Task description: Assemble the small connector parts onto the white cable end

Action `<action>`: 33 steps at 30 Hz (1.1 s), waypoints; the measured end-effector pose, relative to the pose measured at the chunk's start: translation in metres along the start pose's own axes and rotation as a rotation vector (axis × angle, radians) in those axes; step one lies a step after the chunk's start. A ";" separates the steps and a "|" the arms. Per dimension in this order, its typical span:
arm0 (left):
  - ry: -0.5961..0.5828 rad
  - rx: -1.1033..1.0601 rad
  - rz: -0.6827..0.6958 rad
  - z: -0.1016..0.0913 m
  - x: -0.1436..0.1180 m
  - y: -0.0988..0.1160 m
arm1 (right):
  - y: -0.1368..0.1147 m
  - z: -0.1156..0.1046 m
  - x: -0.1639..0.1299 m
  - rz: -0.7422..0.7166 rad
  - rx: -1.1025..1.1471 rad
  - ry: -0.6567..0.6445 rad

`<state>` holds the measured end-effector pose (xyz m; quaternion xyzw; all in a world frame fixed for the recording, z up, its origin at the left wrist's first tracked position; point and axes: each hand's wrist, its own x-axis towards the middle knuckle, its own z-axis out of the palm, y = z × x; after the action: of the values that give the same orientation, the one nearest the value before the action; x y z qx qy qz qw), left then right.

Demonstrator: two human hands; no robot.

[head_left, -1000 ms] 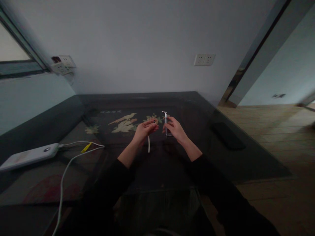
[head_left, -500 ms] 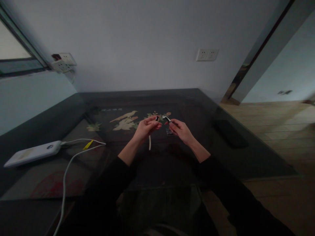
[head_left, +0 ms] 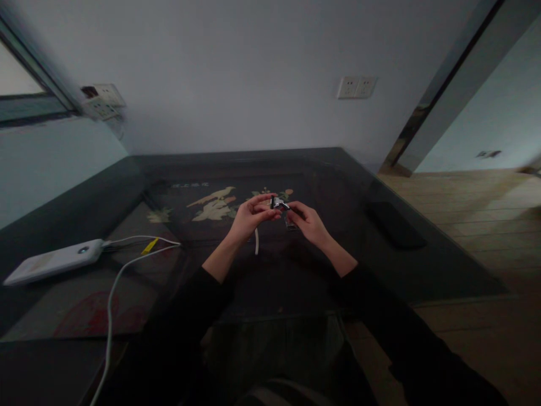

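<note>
My left hand [head_left: 249, 219] is closed in a pinch, its fingertips around a small dark piece [head_left: 272, 201] with a pale edge. My right hand [head_left: 308, 221] pinches the dark handle of a small shiny metal tool [head_left: 279, 203], whose exact kind I cannot make out. The tool's silver head meets the dark piece between my hands, above the table. A narrow white strip [head_left: 256, 242] shows below my left hand; whether it hangs or lies on the table I cannot tell. Close under my right fingers is a small clear-looking object [head_left: 290, 224], partly hidden.
The dark glossy table [head_left: 270, 282] carries a bird-and-flower picture [head_left: 213, 206]. On the left lies a white power bank [head_left: 54, 260] with a white cable [head_left: 110, 307] and yellow tag [head_left: 149, 246]. A black flat object [head_left: 395, 225] lies right. Wall sockets [head_left: 357, 87] are behind.
My hands have come closer together. The silver head of the tool has moved left, from apart to against the dark piece in my left fingers. The view has shifted slightly.
</note>
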<state>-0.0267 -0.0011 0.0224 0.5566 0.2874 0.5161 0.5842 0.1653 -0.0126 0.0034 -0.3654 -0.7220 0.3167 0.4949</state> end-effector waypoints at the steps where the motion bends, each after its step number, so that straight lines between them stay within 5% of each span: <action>1: -0.008 -0.002 0.002 0.000 0.000 0.000 | 0.000 0.000 0.000 -0.005 -0.011 0.002; 33: -0.039 0.074 0.078 -0.002 0.001 -0.005 | -0.003 -0.007 0.001 -0.049 -0.043 0.034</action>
<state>-0.0266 0.0007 0.0175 0.5986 0.2730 0.5164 0.5482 0.1708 -0.0121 0.0084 -0.3633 -0.7289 0.2827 0.5067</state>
